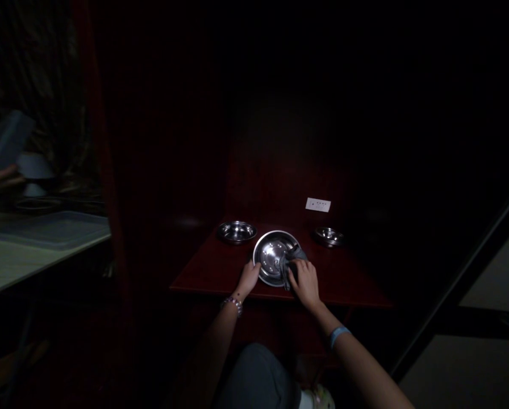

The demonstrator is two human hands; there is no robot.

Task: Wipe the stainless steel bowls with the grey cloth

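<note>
Steel is under both your hands: a round steel plate (271,258) lies flat near the front edge of the dark red table (212,272). It sits between two smaller dishes, the left bowl (236,232) and the right bowl (329,236), both set a little further back and apart from it. Your left hand (249,278) is curled on the plate's near-left rim, fingers bent over the edge and gripping it. Your right hand (305,282) is closed loosely over a grey cloth (289,260), which is bunched on the right side of the plate and pressed against it.

The plate looks thin, stiff and light. Its polished face is likely slick, so it could skate on the smooth tabletop. The raised rim looks like the surest place to hold it, thumb under and fingers on top. The cloth is soft and limp, and should gather in your palm wherever you take it. A small white card (318,204) lies further back on the table, well apart from the dishes.
</note>
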